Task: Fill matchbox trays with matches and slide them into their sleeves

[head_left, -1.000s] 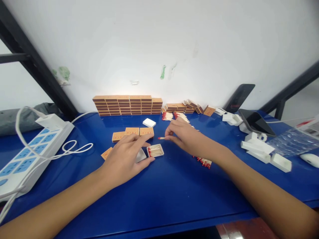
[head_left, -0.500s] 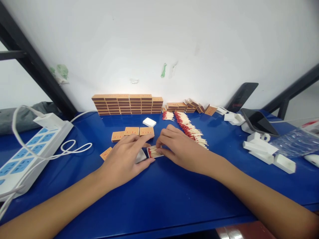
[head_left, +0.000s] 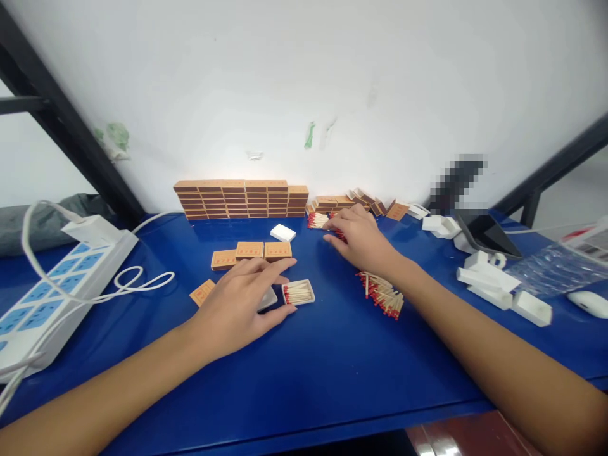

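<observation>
My left hand (head_left: 237, 304) rests flat on the blue table, fingers spread over an empty white tray (head_left: 269, 297), thumb tip touching a small white tray filled with red-tipped matches (head_left: 298, 292). My right hand (head_left: 361, 237) reaches back onto the long heap of loose matches (head_left: 380, 291), fingers curled down on the heap's far end; what they pinch is hidden. A smaller bunch of matches (head_left: 317, 220) lies just left of that hand.
Three brown matchbox sleeves (head_left: 251, 252) lie behind my left hand, one more (head_left: 203, 292) beside it. A wall of stacked matchboxes (head_left: 242, 198) lines the back. White trays (head_left: 494, 288) and a plastic bag sit right; a power strip (head_left: 57, 285) with cable lies left.
My right hand left the filled tray and moved back and right to the match heap. My left hand stayed put.
</observation>
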A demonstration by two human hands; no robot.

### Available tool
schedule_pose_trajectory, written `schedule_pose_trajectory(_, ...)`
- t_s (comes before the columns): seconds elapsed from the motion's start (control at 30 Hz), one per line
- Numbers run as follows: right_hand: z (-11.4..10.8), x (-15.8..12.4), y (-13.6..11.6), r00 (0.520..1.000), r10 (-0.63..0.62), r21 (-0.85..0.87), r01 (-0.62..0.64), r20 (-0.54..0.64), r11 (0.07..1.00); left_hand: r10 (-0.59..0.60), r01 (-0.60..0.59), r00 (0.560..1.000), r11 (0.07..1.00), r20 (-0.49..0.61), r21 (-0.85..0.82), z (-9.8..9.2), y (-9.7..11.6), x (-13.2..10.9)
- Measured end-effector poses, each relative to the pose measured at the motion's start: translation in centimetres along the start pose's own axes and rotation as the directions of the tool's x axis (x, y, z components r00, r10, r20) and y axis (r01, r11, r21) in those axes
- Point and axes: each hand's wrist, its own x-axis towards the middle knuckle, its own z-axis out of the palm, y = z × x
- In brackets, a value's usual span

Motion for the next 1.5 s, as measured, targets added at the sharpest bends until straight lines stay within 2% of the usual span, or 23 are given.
schedule_pose_trajectory(0.1, 0.8, 0.5, 1.5, 0.999, 0.033, -0.070, -0.030, 0.042, 0.997, -0.005, 0.005, 1.000, 1.000, 0.000, 0.006, 0.0, 0.0, 0.1)
schedule_pose_trajectory(0.27, 1.6, 1.5, 1.3, 0.997, 0.061, -0.135, -0.055, 0.044, 0.989, 0.005, -0.005, 1.000, 1.000, -0.007, -0.003, -0.1, 0.0, 0.0)
schedule_pose_trajectory(0.47, 2.3, 1.9, 1.6, 0.997, 0.070, -0.101, -0.066, 0.034, 0.993, 0.010, -0.010, 1.000, 1.000, -0.008, -0.003, -0.1, 0.0, 0.0)
schedule_pose_trajectory(0.7, 1.7, 1.5, 1.3, 0.999, 0.031, -0.076, -0.028, 0.036, 0.997, 0.014, -0.014, 1.000, 1.000, -0.010, -0.005, -0.1, 0.0, 0.0)
schedule_pose_trajectory(1.17, 0.2, 0.4, 1.1, 0.990, 0.002, 0.014, -0.004, 0.142, 1.000, 0.004, -0.005, 1.000, 1.000, -0.004, -0.005, 0.0, 0.0, 0.0)
schedule_pose_trajectory(1.5, 0.7, 0.4, 1.7, 0.984, -0.022, 0.046, 0.014, 0.178, 0.999, -0.015, 0.015, 1.000, 1.000, 0.018, -0.013, -0.1, 0.0, 0.0)
